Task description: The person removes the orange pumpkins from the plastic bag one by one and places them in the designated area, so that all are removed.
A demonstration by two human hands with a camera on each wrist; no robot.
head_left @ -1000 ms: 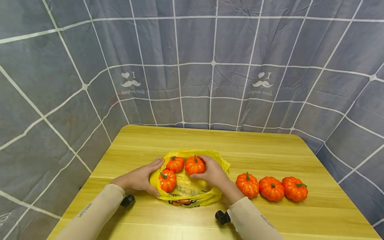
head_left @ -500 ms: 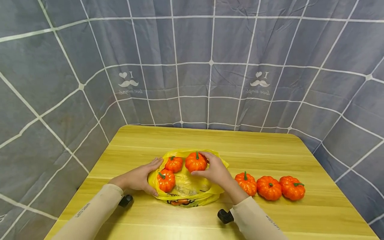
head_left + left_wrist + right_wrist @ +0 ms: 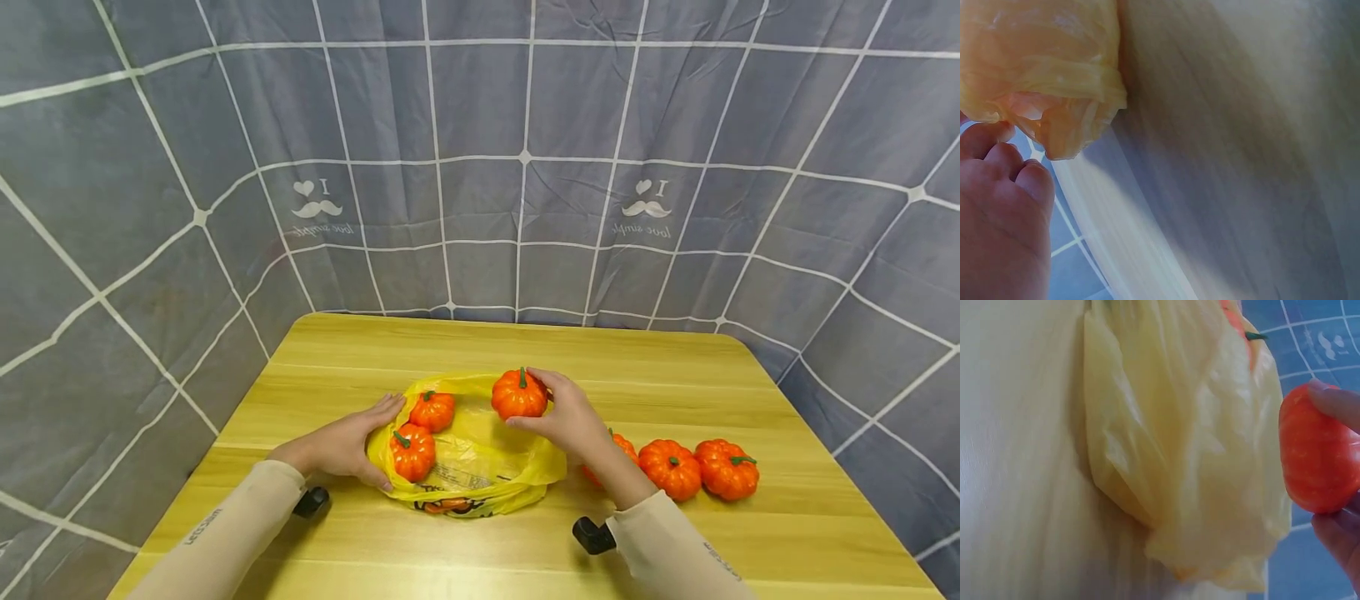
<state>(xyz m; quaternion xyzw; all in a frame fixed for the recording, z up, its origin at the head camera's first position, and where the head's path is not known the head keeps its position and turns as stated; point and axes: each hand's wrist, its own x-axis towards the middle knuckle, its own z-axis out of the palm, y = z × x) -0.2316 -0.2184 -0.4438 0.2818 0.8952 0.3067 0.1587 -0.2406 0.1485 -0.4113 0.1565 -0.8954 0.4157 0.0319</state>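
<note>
My right hand (image 3: pixel 570 417) grips a small orange pumpkin (image 3: pixel 519 394) with a green stem. The hand holds it over the right part of a yellow plastic bag (image 3: pixel 491 500), whose mouth lies wide. In the right wrist view, the thumb and fingers grasp the pumpkin (image 3: pixel 1316 450) beside the bag (image 3: pixel 1179 444). Against the bag's left side rests my left hand (image 3: pixel 343 443), thumb and fingers spread. Two more pumpkins, one at the back (image 3: pixel 432 411) and one in front (image 3: pixel 413 454), sit inside the bag near that hand. The left wrist view shows fingertips touching the bag (image 3: pixel 1041 62).
To the right of the bag, three pumpkins stand in a row on the wooden table (image 3: pixel 525 342): a partly hidden one (image 3: pixel 624 448) behind the right forearm, a middle one (image 3: pixel 671 469) and an end one (image 3: pixel 727 471). A grey checked curtain (image 3: pixel 480 200) surrounds the table.
My right hand has raised its pumpkin out of the bag and shifted it to the right. The left hand stays at the bag's left side. The two pumpkins inside keep their places.
</note>
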